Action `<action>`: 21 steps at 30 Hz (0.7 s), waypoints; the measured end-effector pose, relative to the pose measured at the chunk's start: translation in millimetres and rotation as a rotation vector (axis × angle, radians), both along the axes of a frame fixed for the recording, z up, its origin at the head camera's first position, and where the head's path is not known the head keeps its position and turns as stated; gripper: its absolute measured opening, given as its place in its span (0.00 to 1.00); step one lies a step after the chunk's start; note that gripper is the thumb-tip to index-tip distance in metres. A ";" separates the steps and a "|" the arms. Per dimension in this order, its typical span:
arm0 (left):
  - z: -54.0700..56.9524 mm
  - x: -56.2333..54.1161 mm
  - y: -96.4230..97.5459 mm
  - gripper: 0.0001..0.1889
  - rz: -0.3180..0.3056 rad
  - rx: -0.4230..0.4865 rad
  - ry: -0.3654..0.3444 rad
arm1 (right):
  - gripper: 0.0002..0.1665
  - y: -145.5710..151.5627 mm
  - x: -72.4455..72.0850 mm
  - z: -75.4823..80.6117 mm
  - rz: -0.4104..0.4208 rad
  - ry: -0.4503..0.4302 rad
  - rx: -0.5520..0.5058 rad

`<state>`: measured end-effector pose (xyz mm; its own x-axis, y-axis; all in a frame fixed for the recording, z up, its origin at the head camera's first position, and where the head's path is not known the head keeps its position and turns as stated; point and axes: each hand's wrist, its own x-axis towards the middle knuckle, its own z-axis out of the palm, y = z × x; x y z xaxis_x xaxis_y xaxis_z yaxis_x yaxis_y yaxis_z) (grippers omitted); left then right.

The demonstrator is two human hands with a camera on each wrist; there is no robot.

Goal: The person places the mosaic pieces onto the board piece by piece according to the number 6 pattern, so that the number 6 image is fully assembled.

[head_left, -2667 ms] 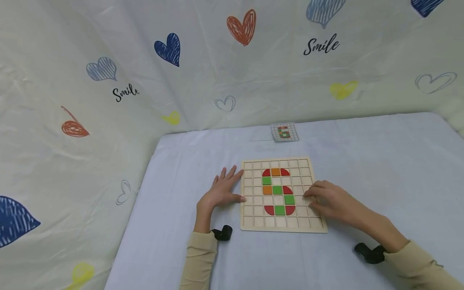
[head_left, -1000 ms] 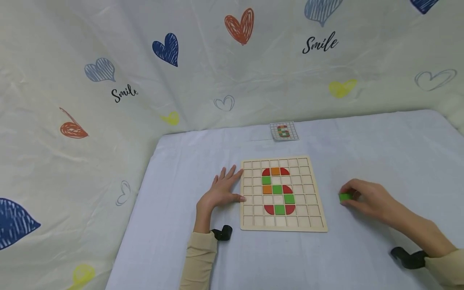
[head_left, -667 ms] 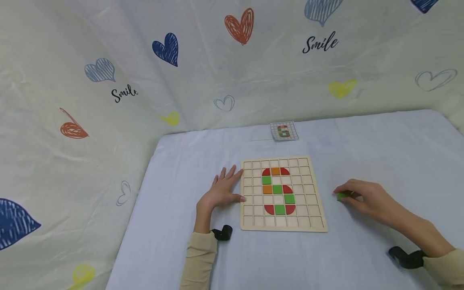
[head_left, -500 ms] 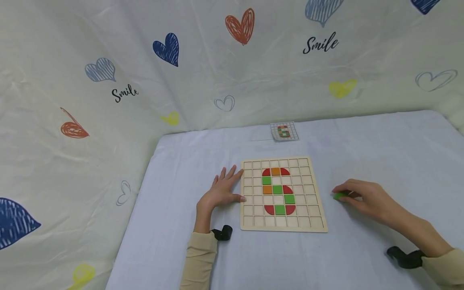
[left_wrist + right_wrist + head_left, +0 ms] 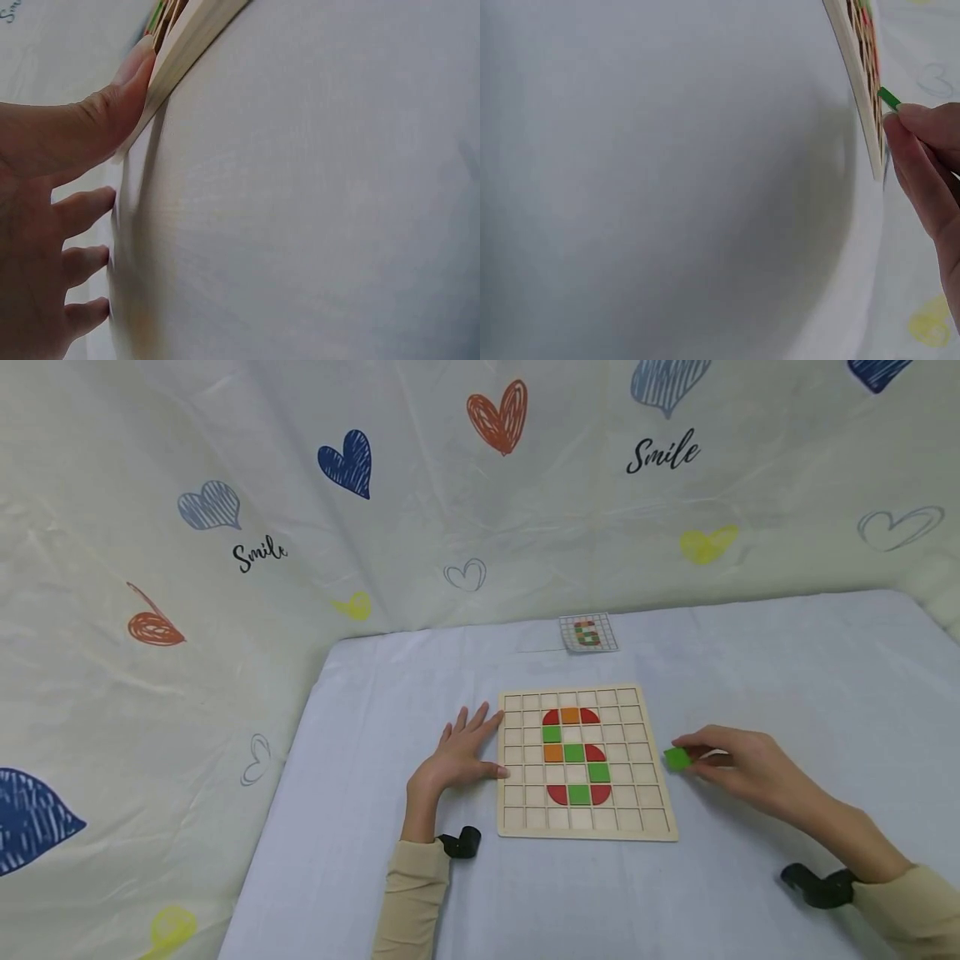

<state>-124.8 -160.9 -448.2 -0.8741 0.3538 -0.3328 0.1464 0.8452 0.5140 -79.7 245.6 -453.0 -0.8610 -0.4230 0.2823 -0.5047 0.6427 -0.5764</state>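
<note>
A wooden grid board (image 5: 637, 818) lies on the table with red, orange and green tiles set in its middle squares. My left hand (image 5: 456, 760) has its fingers spread, with thumb (image 5: 127, 94) and index fingertip touching the board's left edge. My right hand (image 5: 750, 768) pinches a green square tile (image 5: 677, 759) between thumb and fingers, just off the board's right edge. In the right wrist view the same green tile (image 5: 889, 98) shows edge-on at the fingertips, near the board (image 5: 859, 90).
A small printed card (image 5: 588, 633) with a coloured grid pattern lies behind the board at the table's back edge. White cloth (image 5: 787, 677) covers the table. A curtain (image 5: 420, 485) printed with hearts hangs behind. Black cameras are worn on both wrists.
My right hand went from the board out to the right, where it came to hold the green tile, then moved back left towards the board with it. My left hand stays in place.
</note>
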 end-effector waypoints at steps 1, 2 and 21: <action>-0.6 -0.1 -0.2 0.50 0.000 0.000 0.000 | 0.26 -1.5 -0.4 0.3 -0.001 0.000 0.002; -0.6 -0.1 -0.3 0.50 -0.001 0.000 0.000 | 0.25 -3.1 -0.9 0.6 0.000 0.002 0.004; -0.3 -0.2 -0.4 0.50 -0.007 -0.002 0.002 | 0.20 -43.3 -7.9 5.9 0.027 -0.025 0.045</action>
